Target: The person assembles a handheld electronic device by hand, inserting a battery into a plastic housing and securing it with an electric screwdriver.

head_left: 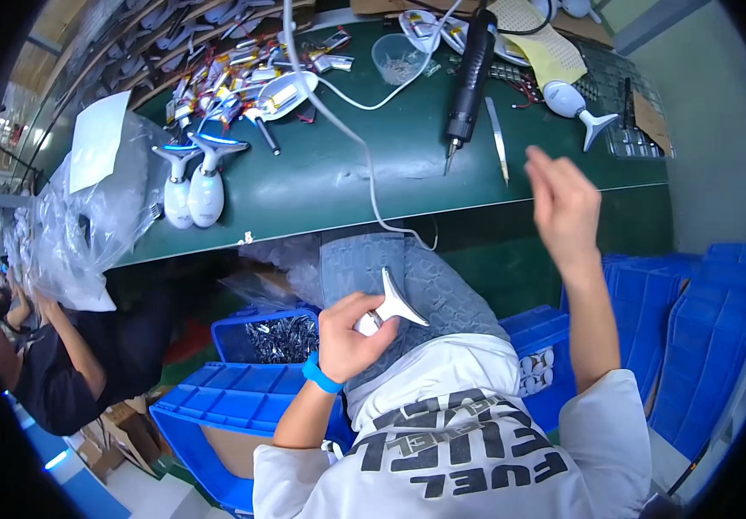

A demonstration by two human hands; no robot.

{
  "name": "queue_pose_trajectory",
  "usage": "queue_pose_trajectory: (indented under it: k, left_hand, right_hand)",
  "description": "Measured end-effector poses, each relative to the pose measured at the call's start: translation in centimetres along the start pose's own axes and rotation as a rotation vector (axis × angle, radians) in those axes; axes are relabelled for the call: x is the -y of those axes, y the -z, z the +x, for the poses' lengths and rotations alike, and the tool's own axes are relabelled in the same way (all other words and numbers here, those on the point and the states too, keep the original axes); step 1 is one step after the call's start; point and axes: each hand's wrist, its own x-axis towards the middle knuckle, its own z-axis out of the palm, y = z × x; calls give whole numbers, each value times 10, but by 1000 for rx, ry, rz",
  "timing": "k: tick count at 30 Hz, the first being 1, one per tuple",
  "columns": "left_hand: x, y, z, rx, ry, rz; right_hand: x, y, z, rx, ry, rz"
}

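My left hand, with a blue band at the wrist, is closed around a white handheld neck massager above my lap. The massager's winged silver head points away from the palm; my fingers hide most of its body. Past the right part of the bench's front edge, my right hand is raised and slightly blurred. Its fingers are stretched forward, and I see nothing in them. Closest to it on the bench are tweezers and another white massager. A black electric screwdriver lies left of the tweezers.
Two massagers lie at the bench's left, beside plastic bags. Small wired batteries are heaped behind. A white cable hangs over the edge. Blue crates flank my legs. Another person sits at the left.
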Motion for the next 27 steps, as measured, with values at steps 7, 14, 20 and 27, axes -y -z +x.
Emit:
queue_pose_trajectory:
  k: [7, 14, 20, 27]
  left_hand:
    - [-3, 5, 5, 452, 467, -1469]
    - [-7, 6, -2, 607, 700, -1657]
    - [0, 7, -7, 728, 815, -1535]
    - [12, 3, -8, 698, 934, -1525]
  right_hand:
    - [14, 11, 14, 85, -120, 157]
    - [65, -18, -25, 1017, -55, 1077]
    - [62, -25, -32, 1308, -131, 1089]
    - [60, -43, -36, 1416, -66, 1039]
